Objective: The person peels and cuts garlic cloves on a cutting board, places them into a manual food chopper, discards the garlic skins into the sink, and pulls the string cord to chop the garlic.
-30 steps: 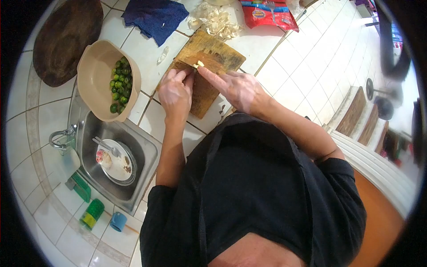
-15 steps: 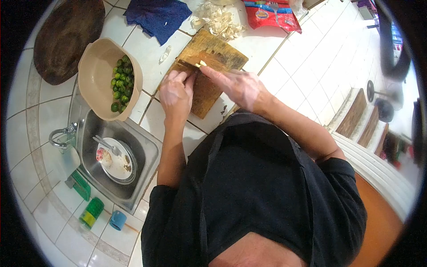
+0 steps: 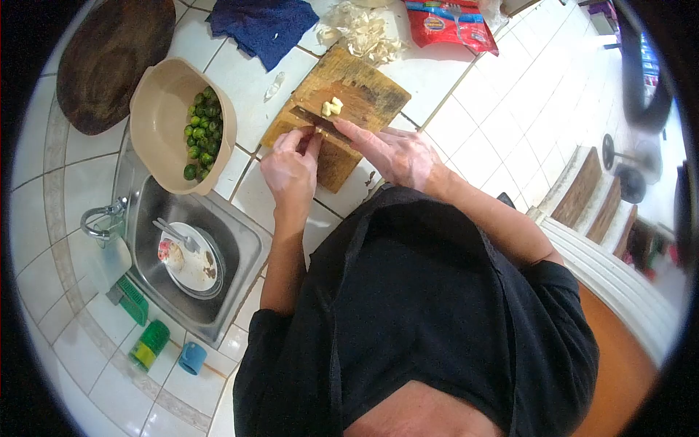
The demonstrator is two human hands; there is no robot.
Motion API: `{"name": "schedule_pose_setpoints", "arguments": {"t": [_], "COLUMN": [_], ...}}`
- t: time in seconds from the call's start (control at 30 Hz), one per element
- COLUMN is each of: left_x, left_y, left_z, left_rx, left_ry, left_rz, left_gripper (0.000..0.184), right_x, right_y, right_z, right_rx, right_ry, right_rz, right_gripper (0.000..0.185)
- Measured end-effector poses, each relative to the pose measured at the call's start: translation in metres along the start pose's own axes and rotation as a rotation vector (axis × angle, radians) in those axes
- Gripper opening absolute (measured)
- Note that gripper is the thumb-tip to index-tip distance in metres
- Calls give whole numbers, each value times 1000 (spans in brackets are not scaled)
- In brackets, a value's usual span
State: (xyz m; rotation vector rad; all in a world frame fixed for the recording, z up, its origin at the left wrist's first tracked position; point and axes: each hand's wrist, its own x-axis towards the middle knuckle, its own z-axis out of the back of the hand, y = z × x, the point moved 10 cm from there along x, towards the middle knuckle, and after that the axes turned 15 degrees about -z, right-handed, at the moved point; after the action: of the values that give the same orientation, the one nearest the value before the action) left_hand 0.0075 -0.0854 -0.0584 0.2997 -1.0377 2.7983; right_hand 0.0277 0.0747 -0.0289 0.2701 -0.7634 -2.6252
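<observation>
A wooden cutting board (image 3: 370, 87) lies on the white tiled counter, with a few pale pieces that look like garlic (image 3: 332, 108) on it. My right hand (image 3: 397, 154) is closed on a knife (image 3: 314, 119), its index finger stretched along the blade, which points to the upper left. Close to the edge of the blade, my left hand (image 3: 291, 164) pinches a small piece against the board; the fingers mostly hide it. The pale pieces lie just beyond the blade.
A beige bowl (image 3: 156, 120) of Brussels sprouts stands left, beside a sink (image 3: 237, 291) holding a plate (image 3: 196, 269). Beyond are a dark wooden board (image 3: 116, 65), a blue cloth (image 3: 263, 29), pale peelings (image 3: 364, 33) and a red packet (image 3: 448, 28).
The knife has come back toward me and more of its blade shows. The pale pieces now lie apart from it. My left fingers have shifted slightly along the board.
</observation>
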Motion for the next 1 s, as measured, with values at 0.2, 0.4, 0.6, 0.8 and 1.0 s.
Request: {"name": "schedule_pose_setpoints", "arguments": {"t": [0.2,0.4,0.6,0.8,1.0], "left_x": [2,-10,-9,-5,7], "left_y": [-6,23,15,13,9], "left_z": [2,-12,-5,-3,-10], "left_rx": [95,-182,-244,-242,-234], "left_ry": [21,-18,-95,-77,37], "left_rz": [-69,123,182,206,136], "left_gripper": [13,16,29,28,43], "right_x": [4,1,1,13,1], "right_y": [8,15,13,-28,-93], "right_z": [-11,12,-1,20,32], "right_rx": [-73,-36,-10,255,439], "right_ry": [34,2,-51,-78,-182], "right_rz": [42,60,82,-191,-507], "right_gripper": [77,79,62,46,35]}}
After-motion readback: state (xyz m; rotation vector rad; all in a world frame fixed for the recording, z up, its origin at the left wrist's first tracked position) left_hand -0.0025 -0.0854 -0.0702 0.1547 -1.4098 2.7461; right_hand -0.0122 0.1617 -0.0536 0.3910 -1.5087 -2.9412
